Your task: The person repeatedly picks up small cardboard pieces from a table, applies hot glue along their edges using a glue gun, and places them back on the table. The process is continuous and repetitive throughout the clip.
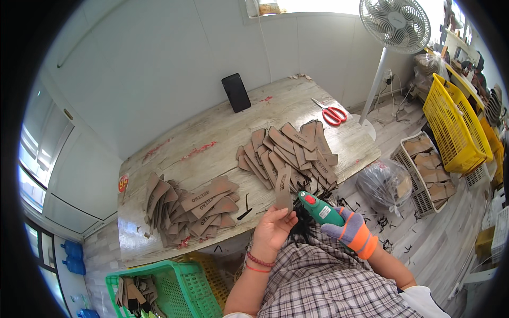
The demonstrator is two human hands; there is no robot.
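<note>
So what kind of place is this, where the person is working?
Probably a small craft workshop. Piles of cut brown leather pieces cover the wooden table, baskets hold more, and the right hand grips a green power tool beside one strip.

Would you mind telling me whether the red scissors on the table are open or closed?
Closed: the red scissors lie flat on the table, blades together in one narrow point.

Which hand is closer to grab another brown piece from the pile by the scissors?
Probably the left hand: it pinches only a thin brown leather strip, right below that fanned pile. The gloved right hand is wrapped around the green handheld cutter.
</note>
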